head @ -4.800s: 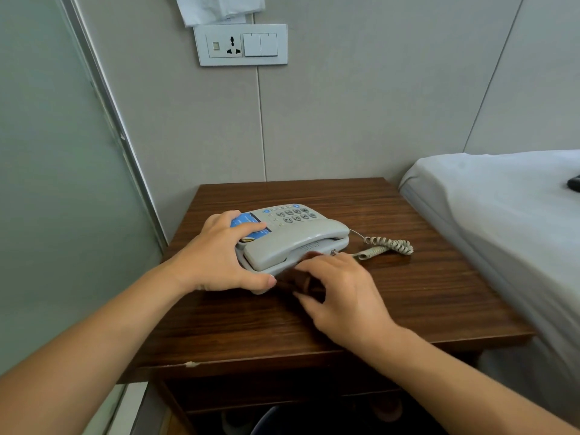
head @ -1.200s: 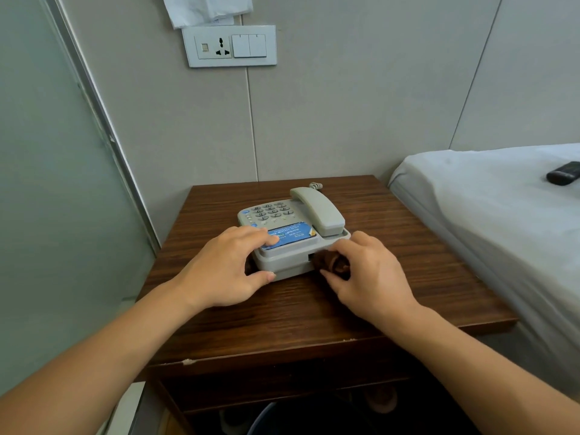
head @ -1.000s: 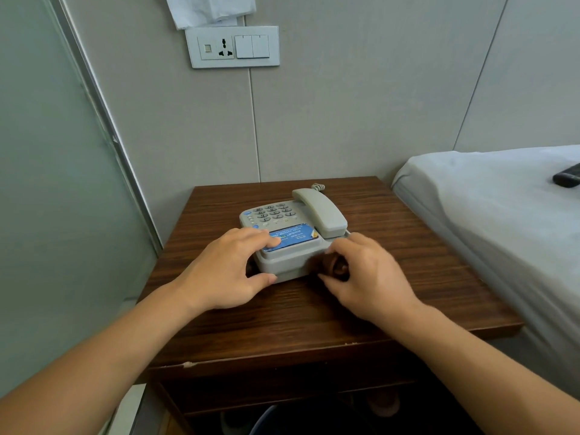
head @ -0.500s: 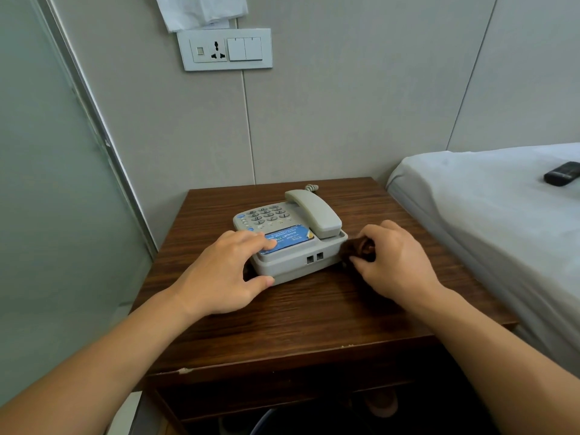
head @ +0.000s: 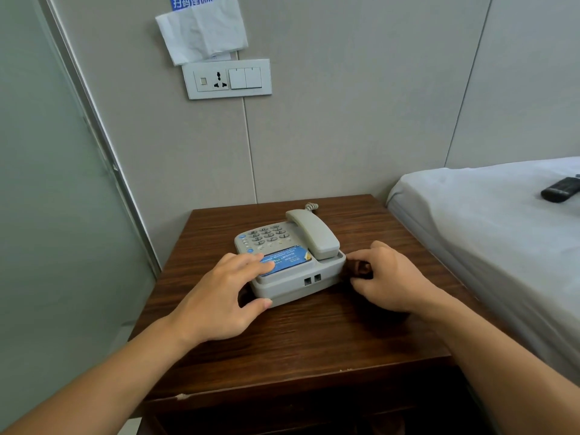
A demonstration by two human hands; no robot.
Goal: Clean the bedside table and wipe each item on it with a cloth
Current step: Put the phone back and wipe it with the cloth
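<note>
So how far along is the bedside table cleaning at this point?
Done: nothing here proves any surface finished. In hand: the left hand steadies the telephone while the right hand presses a bunched brown cloth against its right side. Left: probably the keypad, the handset and the bedside table top.

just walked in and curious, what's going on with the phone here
A person is cleaning a grey desk telephone on a wooden bedside table. The left hand steadies the phone's near left corner, fingers on its blue label. The right hand grips a bunched dark brown cloth against the phone's right side. The handset sits in its cradle. A remote control lies on the bed.
</note>
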